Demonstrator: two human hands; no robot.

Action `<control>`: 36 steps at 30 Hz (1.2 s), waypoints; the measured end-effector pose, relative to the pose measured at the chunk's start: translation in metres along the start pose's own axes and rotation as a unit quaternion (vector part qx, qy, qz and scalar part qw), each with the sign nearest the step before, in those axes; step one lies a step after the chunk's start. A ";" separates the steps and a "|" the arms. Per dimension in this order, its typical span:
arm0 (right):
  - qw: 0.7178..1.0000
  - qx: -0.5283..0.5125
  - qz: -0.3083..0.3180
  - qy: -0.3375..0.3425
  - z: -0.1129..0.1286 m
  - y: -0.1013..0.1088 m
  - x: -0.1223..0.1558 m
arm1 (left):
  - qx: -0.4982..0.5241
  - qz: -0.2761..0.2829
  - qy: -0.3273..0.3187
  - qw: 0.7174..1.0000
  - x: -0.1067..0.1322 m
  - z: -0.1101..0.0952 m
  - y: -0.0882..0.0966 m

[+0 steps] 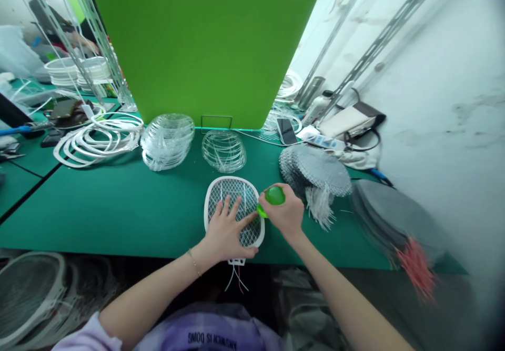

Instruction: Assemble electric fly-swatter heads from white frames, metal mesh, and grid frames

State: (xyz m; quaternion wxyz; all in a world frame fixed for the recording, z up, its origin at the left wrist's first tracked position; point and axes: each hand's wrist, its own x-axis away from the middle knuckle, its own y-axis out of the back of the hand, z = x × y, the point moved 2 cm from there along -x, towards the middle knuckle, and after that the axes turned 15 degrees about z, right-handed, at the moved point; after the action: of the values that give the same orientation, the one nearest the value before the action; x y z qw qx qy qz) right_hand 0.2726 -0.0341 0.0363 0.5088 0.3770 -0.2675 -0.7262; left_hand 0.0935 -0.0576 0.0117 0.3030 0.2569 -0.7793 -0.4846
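– Where is the white mesh racket head (245, 196)?
– On the green worktop (118, 209), directly under the left hand (223, 235), fingers spread apart.
– And the right hand (289, 211)?
– Clamped around a green tool (274, 196) at the racket head's right rim.

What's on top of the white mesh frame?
The left hand lies spread on the mesh frame; the right hand holds a green object at its edge. Mesh under the palm is hidden.

Upside down across the purple-and-white fabric shirt (213, 322), down at the bottom, black capitals (196, 338) read "ANSWER IS DOING"!
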 end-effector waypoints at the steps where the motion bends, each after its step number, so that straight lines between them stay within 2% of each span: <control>1: 1.000 0.007 0.008 0.006 -0.002 -0.003 0.001 | -0.006 -0.006 -0.004 1.000 0.000 -0.004 0.002; 3: 1.000 0.004 0.002 0.008 -0.005 -0.005 0.003 | -0.018 -0.023 -0.035 0.999 -0.001 -0.011 0.004; 5: 1.000 -0.008 -0.009 0.001 -0.007 -0.002 0.003 | -0.025 -0.030 -0.093 0.995 0.000 -0.015 0.003; 8: 1.000 0.011 0.008 -0.015 -0.005 0.002 -0.014 | -0.015 -0.018 -0.148 0.989 -0.001 -0.015 -0.003; 13: 0.999 -0.029 -0.034 0.002 0.002 -0.006 -0.065 | 0.002 0.012 -0.149 0.989 -0.007 -0.009 -0.013; 16: 0.999 -0.012 0.008 -0.032 0.002 -0.024 -0.087 | 0.013 0.016 -0.146 0.989 -0.008 -0.010 -0.011; 18: 0.999 -0.010 0.030 -0.030 0.004 -0.034 -0.096 | 0.020 0.013 -0.143 0.989 -0.008 -0.010 -0.009; 22: 1.000 -0.026 0.006 -0.014 0.013 -0.046 -0.101 | 0.028 0.003 -0.144 0.989 -0.006 -0.011 -0.007; 25: 0.999 0.005 0.036 -0.019 0.025 -0.054 -0.101 | 0.026 -0.006 -0.147 0.989 -0.006 -0.010 -0.009; 29: 0.997 -0.030 0.046 0.061 0.049 -0.068 -0.102 | 0.018 -0.026 -0.149 0.988 -0.008 -0.008 -0.014; 32: 0.995 -0.032 0.075 0.052 0.066 -0.082 -0.103 | 0.009 -0.040 -0.155 0.987 -0.009 -0.008 -0.016; 36: 0.987 -0.062 0.109 0.103 0.088 -0.098 -0.098 | 0.002 -0.053 -0.156 0.986 -0.009 -0.007 -0.015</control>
State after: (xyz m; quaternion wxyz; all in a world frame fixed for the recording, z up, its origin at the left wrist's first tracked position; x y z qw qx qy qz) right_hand 0.1675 0.0915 0.0379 0.6320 0.3862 -0.2079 -0.6390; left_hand 0.1066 -0.0615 -0.0018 0.1513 0.2202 -0.8031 -0.5326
